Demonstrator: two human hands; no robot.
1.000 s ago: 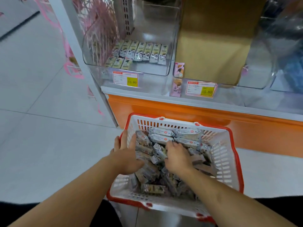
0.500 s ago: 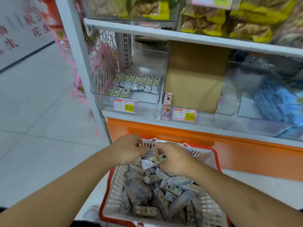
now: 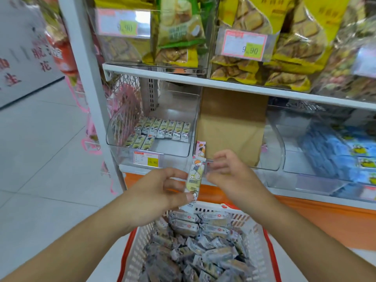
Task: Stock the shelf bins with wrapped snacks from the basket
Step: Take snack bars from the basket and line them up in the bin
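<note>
My left hand [image 3: 162,192] pinches one pale yellow wrapped snack [image 3: 194,176] upright in front of the shelf, above the basket. My right hand [image 3: 230,176] hovers just right of it with loosely curled fingers, its thumb tip at the wrapper's edge. Below, the white basket with a red rim [image 3: 262,237] is full of several grey wrapped snacks [image 3: 203,241]. The clear shelf bin [image 3: 114,131] at left holds rows of the same snacks [image 3: 164,129] lying on its floor.
A brown cardboard box [image 3: 230,127] fills the bin to the right. Blue packets [image 3: 335,151] lie in the far-right bin. Yellow snack bags [image 3: 254,37] crowd the upper shelf. A white shelf post [image 3: 91,98] stands at left beside open tiled floor [image 3: 40,159].
Both hands rose from the basket pile. One snack came up with them and now stands upright in my left hand. The view tilted upward toward the shelves.
</note>
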